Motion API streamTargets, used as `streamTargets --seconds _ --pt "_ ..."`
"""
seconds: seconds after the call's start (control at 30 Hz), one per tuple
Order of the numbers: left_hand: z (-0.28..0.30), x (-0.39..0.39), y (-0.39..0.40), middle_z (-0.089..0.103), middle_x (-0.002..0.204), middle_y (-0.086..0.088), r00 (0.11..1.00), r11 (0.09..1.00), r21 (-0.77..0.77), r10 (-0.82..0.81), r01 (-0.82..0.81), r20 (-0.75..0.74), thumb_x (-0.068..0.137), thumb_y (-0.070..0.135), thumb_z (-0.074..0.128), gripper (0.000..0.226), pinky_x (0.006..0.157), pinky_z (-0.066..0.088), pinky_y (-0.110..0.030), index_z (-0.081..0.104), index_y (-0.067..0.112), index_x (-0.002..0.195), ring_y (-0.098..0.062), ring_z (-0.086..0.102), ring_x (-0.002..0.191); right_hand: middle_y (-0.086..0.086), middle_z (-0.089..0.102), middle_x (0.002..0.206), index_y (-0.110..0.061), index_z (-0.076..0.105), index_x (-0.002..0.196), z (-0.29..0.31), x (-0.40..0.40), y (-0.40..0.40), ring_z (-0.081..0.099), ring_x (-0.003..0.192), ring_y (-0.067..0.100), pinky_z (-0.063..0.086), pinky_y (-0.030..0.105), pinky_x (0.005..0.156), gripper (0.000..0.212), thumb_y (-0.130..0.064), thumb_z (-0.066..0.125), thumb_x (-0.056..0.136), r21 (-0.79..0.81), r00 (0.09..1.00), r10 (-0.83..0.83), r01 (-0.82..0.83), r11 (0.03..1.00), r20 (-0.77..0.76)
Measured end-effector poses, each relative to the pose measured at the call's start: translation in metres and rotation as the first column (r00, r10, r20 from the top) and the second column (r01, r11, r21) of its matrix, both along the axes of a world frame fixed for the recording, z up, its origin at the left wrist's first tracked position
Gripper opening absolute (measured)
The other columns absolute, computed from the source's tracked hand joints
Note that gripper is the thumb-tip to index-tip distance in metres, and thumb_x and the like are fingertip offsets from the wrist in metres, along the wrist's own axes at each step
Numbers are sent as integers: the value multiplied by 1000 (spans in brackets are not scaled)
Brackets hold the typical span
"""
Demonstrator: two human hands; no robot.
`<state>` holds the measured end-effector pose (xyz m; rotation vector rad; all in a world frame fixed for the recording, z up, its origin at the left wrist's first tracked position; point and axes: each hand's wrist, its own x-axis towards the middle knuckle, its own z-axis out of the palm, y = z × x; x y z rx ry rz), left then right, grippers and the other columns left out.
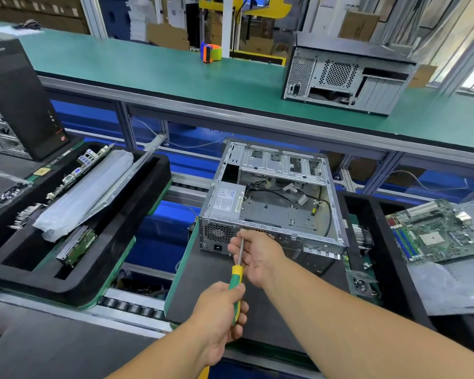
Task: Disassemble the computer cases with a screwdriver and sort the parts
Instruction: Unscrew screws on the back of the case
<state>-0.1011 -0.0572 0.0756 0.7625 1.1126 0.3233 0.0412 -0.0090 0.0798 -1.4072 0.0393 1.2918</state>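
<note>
An open grey computer case (282, 165) lies on a black mat (203, 285) in front of me, with its power supply (226, 199) and loose black cables inside. My left hand (219, 313) grips the green and yellow handle of a screwdriver (236, 280). Its metal shaft points up to the case's rear panel beside the power supply's fan grille. My right hand (257, 255) pinches the shaft near the tip, against the case's rear edge.
A black foam tray (137, 214) on the left holds circuit boards, a hard drive and a plastic-wrapped part. A green motherboard (435, 231) lies on the right. Another grey case (345, 77) and a tape dispenser (211, 53) stand on the green shelf behind. A black tower (19, 99) stands far left.
</note>
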Motion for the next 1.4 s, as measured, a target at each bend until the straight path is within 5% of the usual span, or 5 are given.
streamTargets --seconds 0.27,0.6,0.8,1.07,1.4 --pt "7 -1 -6 64 76 -9 975 974 71 -218 216 31 107 21 53 13 52 45 -28 58 10 106 -18 55 63 8 55 60 -10 58 74 -5 30 -35 47 45 17 36 24 41 8 -8 54 81 155 909 -240 197 968 340" --pt "12 16 -13 65 77 -7 963 956 132 -269 263 28 106 23 55 21 52 46 -28 56 5 115 -16 56 64 13 60 67 -4 66 72 -14 56 -69 42 51 17 30 24 43 26 -14 45 64 252 973 -221 231 940 -68" --pt "11 36 -23 64 77 -9 941 936 97 -339 338 -7 105 20 50 8 47 38 -26 53 13 108 -17 55 57 9 64 71 1 76 104 -19 58 -70 40 51 14 27 24 42 28 -15 56 91 129 997 -57 49 990 58" --pt "14 52 -21 62 84 -17 958 959 67 -279 274 66 107 11 50 3 62 58 -35 51 9 108 -26 65 64 13 74 81 -4 75 110 -14 64 -62 45 56 11 35 24 51 26 -11 51 104 141 978 28 -58 988 207" --pt "11 51 -18 63 89 -18 962 957 112 -272 267 30 106 15 56 13 65 59 -35 53 7 115 -25 67 66 6 68 71 -3 76 105 -15 62 -61 42 48 6 33 19 46 29 -3 48 103 146 975 5 -39 989 221"
